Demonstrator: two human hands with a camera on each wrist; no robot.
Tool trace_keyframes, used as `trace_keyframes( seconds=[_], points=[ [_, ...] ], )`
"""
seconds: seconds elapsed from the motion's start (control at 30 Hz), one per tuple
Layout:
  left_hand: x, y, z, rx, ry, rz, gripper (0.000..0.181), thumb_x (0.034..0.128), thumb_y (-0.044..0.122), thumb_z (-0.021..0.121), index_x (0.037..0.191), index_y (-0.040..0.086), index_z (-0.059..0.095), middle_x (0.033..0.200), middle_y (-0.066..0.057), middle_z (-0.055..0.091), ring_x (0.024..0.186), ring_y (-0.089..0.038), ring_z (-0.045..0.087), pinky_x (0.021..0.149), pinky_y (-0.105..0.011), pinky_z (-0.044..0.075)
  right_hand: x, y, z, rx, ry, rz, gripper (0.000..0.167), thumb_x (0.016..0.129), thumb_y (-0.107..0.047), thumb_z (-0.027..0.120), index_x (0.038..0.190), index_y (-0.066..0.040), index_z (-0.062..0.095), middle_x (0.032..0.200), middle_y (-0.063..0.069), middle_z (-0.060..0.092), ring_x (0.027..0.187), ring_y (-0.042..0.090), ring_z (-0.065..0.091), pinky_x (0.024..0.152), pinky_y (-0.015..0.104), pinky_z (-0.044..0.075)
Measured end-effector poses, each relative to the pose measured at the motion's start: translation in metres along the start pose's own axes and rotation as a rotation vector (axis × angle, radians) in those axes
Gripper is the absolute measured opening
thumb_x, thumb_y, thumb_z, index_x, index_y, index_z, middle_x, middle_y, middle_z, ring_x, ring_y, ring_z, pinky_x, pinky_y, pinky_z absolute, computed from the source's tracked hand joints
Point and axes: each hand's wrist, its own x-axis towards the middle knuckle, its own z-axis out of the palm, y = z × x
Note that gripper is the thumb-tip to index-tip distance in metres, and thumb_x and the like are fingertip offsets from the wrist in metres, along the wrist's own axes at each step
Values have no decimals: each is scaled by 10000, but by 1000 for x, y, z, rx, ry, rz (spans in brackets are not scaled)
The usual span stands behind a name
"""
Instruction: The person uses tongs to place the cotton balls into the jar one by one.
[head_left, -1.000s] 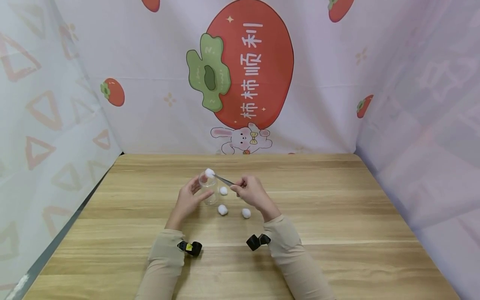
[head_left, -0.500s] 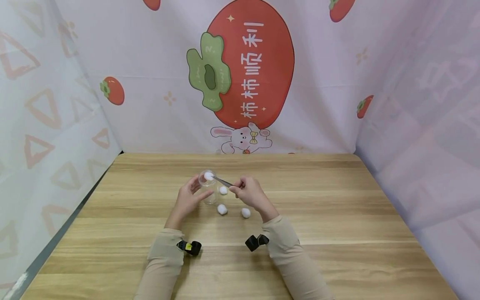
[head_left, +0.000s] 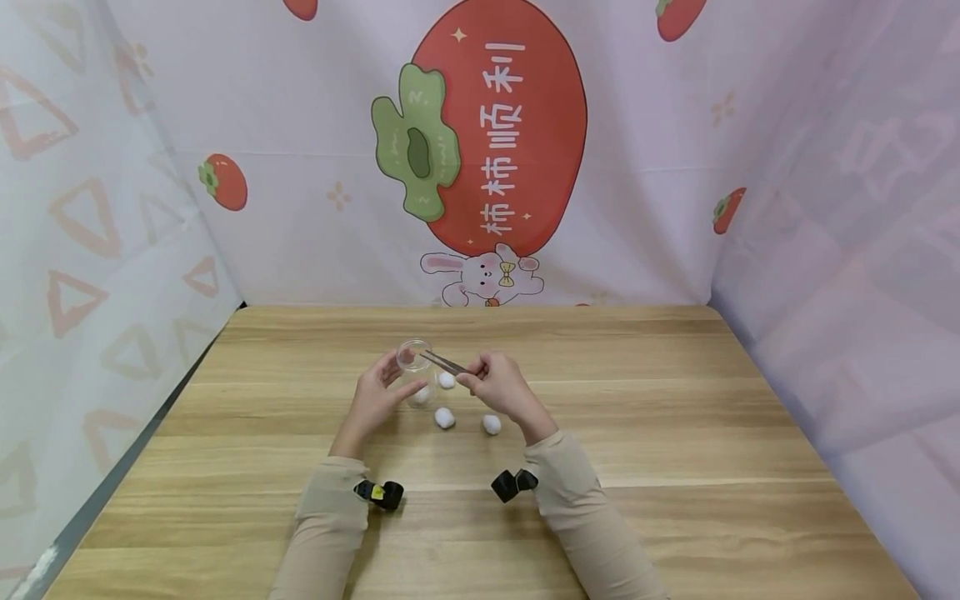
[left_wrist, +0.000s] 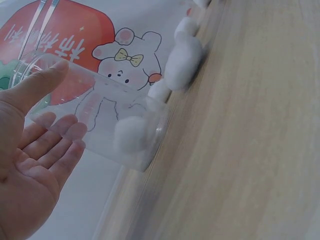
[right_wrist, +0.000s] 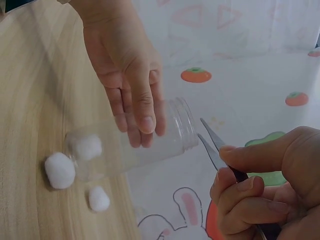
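A clear plastic jar (right_wrist: 112, 155) stands upright on the table, its mouth uncovered. My left hand (head_left: 377, 398) grips its side between thumb and curled fingers. One white cotton ball (left_wrist: 131, 136) lies at the bottom inside the jar. My right hand (head_left: 504, 388) pinches metal tweezers (head_left: 447, 364), whose tips stand apart at the jar's mouth with nothing between them. Outside the jar, one cotton ball (head_left: 445, 417) sits just in front of it, another cotton ball (head_left: 491, 425) farther right, and a third cotton ball (head_left: 447, 380) close to its right side, under the tweezers.
The wooden table (head_left: 675, 400) extends widely to both sides. A printed cloth backdrop (head_left: 637, 150) rises behind its far edge, with cloth walls left and right. Each sleeve carries a small black wrist camera (head_left: 390, 496).
The tweezers lowered a cotton ball into the jar's mouth and let it go; it dropped to the bottom. The tweezer tips have spread apart. My left hand kept its hold on the jar.
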Motion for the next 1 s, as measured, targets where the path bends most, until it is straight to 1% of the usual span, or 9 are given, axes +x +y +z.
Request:
trace_keyframes(
  seconds=[0.2, 0.33, 0.4, 0.53, 0.8, 1.0],
  points=[
    [0, 0, 1, -3, 5, -4, 691, 821, 128, 759, 1408, -15, 422, 1413, -236, 518, 1346, -377, 480, 1184, -436, 394, -5, -4, -5, 16, -10, 23, 136, 888, -87, 675, 866, 26, 603, 714, 79, 619, 609, 123, 554, 512, 160, 442],
    [0, 1, 1, -7, 18, 0, 695, 809, 128, 770, 1401, -9, 433, 1403, -230, 531, 1341, -368, 490, 1177, -431, 406, -7, -3, -8, 30, -14, 31, 138, 893, -92, 670, 881, 25, 597, 729, 86, 622, 617, 121, 555, 527, 164, 463],
    [0, 1, 2, -9, 22, 3, 693, 805, 122, 773, 1396, -13, 437, 1398, -232, 536, 1337, -369, 493, 1175, -433, 408, -7, -1, -9, 31, -14, 33, 136, 892, -91, 670, 876, 20, 592, 724, 79, 615, 614, 114, 547, 528, 167, 457],
    [0, 1, 2, -12, 26, 2, 687, 804, 115, 774, 1391, -15, 442, 1396, -228, 540, 1336, -363, 498, 1173, -425, 411, -7, 3, -10, 32, -19, 32, 130, 890, -87, 671, 862, 6, 584, 719, 54, 597, 631, 142, 559, 526, 165, 437],
    [0, 0, 1, -12, 25, -4, 690, 802, 112, 775, 1393, -12, 441, 1405, -232, 528, 1342, -372, 486, 1175, -426, 409, -9, 11, -13, 23, -30, 27, 125, 894, -89, 664, 856, -5, 579, 721, 56, 609, 622, 99, 534, 521, 163, 418],
    [1, -1, 2, -12, 24, -5, 698, 802, 121, 776, 1398, -10, 436, 1409, -217, 532, 1341, -359, 492, 1174, -419, 411, -13, 16, -15, 3, -27, 25, 130, 885, -85, 669, 856, 10, 585, 716, 70, 619, 637, 141, 571, 525, 164, 414]
  ],
)
